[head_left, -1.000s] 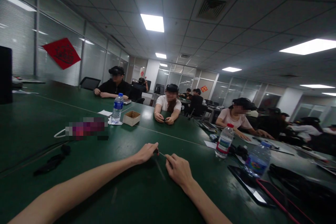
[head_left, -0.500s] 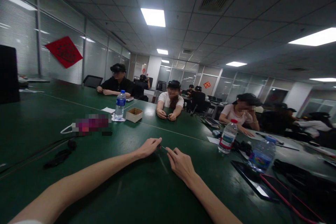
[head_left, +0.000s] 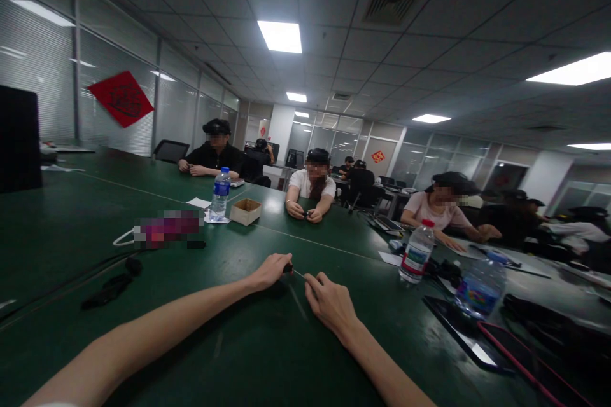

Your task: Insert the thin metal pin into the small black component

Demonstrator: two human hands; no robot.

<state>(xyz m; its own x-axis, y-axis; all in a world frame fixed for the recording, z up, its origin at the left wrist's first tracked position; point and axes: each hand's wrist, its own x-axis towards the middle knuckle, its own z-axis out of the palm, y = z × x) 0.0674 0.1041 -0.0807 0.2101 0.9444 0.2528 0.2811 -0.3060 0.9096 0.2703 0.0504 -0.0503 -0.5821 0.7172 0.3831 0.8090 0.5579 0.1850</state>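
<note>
Above the green table (head_left: 238, 356), both my hands are close together in front of me. My left hand (head_left: 271, 272) pinches a small dark piece (head_left: 287, 268) between thumb and fingers; its kind is too small to tell. My right hand (head_left: 329, 299), with fingers closed, grips a thin shiny rod (head_left: 299, 275). The rod points left and its tip reaches the dark piece. Whether the tip is in it or only touching, I cannot tell. The rest of the rod is hidden by my right fingers.
A small open cardboard box (head_left: 245, 212) and a blue-capped water bottle (head_left: 220, 194) stand ahead. To the right are a red-capped bottle (head_left: 417, 251), a larger bottle (head_left: 481, 286) and a black tablet (head_left: 465, 334). Black cables (head_left: 114, 283) lie left. Several people sit around.
The view has shifted slightly. My hands stay together, and more of the dark piece shows at my left fingertips. A person at the right has lowered a hand from the head.
</note>
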